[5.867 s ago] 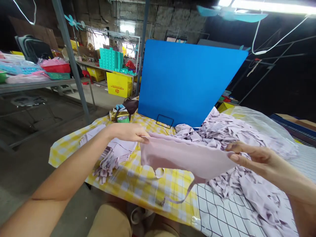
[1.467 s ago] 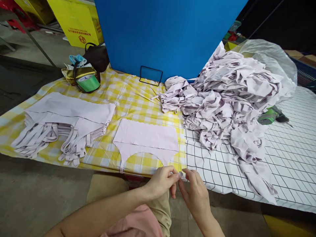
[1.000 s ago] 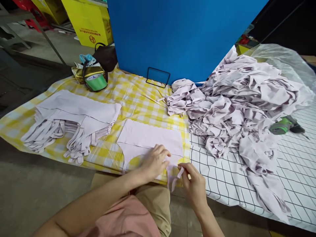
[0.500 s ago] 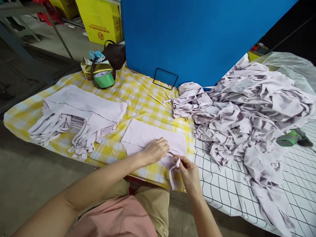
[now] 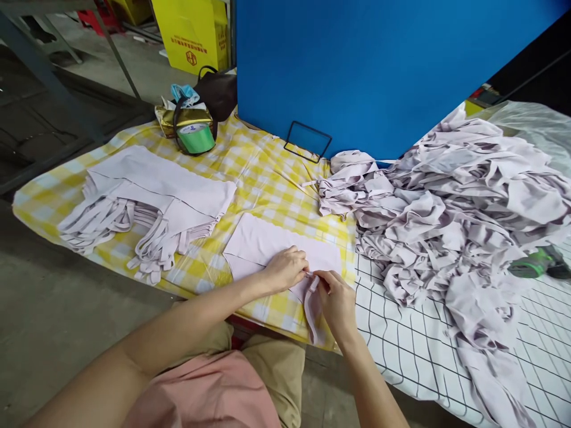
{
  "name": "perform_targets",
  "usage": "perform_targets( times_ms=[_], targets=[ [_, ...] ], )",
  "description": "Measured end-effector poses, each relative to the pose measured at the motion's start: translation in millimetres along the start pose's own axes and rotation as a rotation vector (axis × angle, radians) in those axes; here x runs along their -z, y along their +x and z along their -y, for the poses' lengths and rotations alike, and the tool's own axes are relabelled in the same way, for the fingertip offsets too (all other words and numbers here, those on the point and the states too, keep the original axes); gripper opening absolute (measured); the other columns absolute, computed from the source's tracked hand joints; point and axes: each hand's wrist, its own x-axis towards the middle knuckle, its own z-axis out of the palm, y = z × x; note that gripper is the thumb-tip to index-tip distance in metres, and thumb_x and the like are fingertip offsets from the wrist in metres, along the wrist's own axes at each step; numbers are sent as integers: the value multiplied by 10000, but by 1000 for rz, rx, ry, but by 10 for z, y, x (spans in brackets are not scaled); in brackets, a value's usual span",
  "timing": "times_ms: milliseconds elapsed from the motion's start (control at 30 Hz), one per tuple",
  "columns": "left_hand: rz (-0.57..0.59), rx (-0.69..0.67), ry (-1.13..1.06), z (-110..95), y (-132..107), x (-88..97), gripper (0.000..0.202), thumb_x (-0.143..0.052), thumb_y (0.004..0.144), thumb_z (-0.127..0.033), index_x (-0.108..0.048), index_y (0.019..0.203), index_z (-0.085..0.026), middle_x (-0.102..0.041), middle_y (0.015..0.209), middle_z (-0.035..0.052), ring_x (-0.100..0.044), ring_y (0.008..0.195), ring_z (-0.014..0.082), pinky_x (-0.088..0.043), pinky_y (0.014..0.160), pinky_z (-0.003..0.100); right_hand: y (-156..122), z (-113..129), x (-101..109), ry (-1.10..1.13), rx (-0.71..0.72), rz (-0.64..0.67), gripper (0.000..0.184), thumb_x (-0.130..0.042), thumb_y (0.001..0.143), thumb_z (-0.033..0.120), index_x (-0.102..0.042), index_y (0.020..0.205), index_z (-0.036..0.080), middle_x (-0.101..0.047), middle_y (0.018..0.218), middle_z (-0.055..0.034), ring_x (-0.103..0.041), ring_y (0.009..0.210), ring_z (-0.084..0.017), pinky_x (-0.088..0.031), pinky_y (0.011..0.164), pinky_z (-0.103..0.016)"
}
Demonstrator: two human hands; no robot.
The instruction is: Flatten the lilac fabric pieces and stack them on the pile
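Note:
A pale lilac strappy garment (image 5: pixel 250 244) lies flat on the yellow checked cloth before me. My left hand (image 5: pixel 288 268) rests over its middle, fingers closed at the lower edge. Right beside it, my right hand (image 5: pixel 333 294) pinches the same edge near a thin strap (image 5: pixel 310 303), which hangs down toward the table's front. The fingertips of both hands nearly meet; exactly what lies between them is hard to see. To the left is a neat stack of like garments (image 5: pixel 156 178), their straps gathered at the near side.
A large crumpled heap of lilac garments (image 5: pixel 446 220) covers the right side, over white grid cloth (image 5: pixel 401 351). A blue panel (image 5: pixel 348 71) stands behind, with a black wire frame (image 5: pixel 307 141) at its foot. Green tape (image 5: pixel 196 138) sits at the back left, near a dark bag (image 5: pixel 218 95).
My right hand has moved slightly up and left, closer to my left hand, and the strap now hangs straighter. The whole view has shifted a little.

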Motion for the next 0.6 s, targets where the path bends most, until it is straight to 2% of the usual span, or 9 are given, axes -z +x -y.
perform_targets(
  times_ms=[233,500,600],
  targets=[
    [26,-3,2,4,19,4,133,-531,833,-175,-663,832,-156,-607,837,39,-514,868,188,-419,799,283,14,-21,-14,-32,21,25,283,-381,773,140,-658,823,177,-644,738,-48,-588,664,-168,-433,605,-260],
    [17,-35,10,31,26,-6,121,-540,815,-166,-659,792,-163,-608,809,29,-513,863,184,-424,770,276,58,-5,-60,-3,100,-8,283,-388,774,129,-667,797,170,-633,703,-48,-572,656,-166,-428,600,-259],
    [18,-29,20,31,28,-6,119,-540,807,-163,-651,764,-157,-608,803,30,-514,854,184,-423,757,276,45,3,-87,50,81,-32,274,-405,776,143,-676,802,175,-625,693,-39,-565,644,-160,-422,590,-255]
  ],
)
